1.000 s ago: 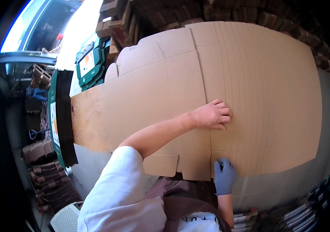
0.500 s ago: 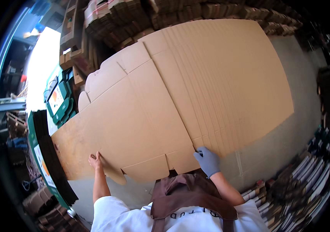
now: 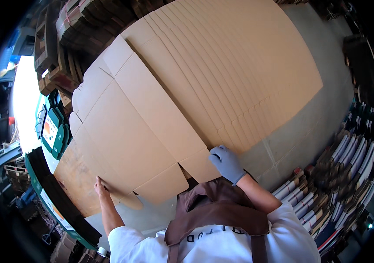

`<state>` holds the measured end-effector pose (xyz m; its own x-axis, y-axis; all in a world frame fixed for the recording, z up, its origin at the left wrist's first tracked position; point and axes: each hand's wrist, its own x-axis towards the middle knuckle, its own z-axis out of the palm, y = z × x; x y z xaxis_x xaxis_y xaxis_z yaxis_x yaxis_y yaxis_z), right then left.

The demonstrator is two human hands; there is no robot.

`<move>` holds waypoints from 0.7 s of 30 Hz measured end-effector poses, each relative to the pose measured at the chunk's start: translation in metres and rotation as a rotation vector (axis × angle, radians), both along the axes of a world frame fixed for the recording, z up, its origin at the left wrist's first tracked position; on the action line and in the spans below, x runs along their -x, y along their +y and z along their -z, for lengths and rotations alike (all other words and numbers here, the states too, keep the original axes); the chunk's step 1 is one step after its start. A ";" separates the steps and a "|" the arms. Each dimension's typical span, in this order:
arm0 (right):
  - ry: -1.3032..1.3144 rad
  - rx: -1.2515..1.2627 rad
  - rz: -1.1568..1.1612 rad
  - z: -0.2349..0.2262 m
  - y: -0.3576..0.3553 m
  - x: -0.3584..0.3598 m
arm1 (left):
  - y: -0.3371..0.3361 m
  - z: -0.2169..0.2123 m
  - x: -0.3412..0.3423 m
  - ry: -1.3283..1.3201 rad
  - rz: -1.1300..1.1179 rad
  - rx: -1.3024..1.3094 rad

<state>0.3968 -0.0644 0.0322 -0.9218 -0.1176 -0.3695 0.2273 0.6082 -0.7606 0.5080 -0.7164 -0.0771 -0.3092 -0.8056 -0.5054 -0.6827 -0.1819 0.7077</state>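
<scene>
Gripping the lower right corner of a flat cardboard blank (image 3: 139, 114), left of the frame's centre, with the curled, gloved right hand (image 3: 227, 161). Holding the bare left hand (image 3: 101, 187) at the blank's lower left edge; cannot tell whether pinching or merely touching. Overlapping, at the blank's right edge, a fanned stack of cardboard sheets (image 3: 248, 65) toward the upper right.

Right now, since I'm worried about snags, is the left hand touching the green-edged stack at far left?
Apart: in the head view, the wooden board shows between the left hand and the green-edged stack.
</scene>
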 end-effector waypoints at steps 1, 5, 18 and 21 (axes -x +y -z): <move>0.012 0.011 -0.005 -0.007 -0.001 0.002 | 0.002 -0.003 0.002 0.072 0.010 -0.047; 0.041 0.035 -0.001 -0.019 -0.003 0.006 | 0.014 -0.003 0.018 0.217 -0.139 0.084; 0.009 -0.170 0.119 0.014 0.003 0.017 | -0.002 0.029 0.059 0.230 -0.072 0.177; -0.023 -0.250 0.088 0.015 0.005 0.015 | 0.004 0.034 0.062 0.205 -0.044 0.209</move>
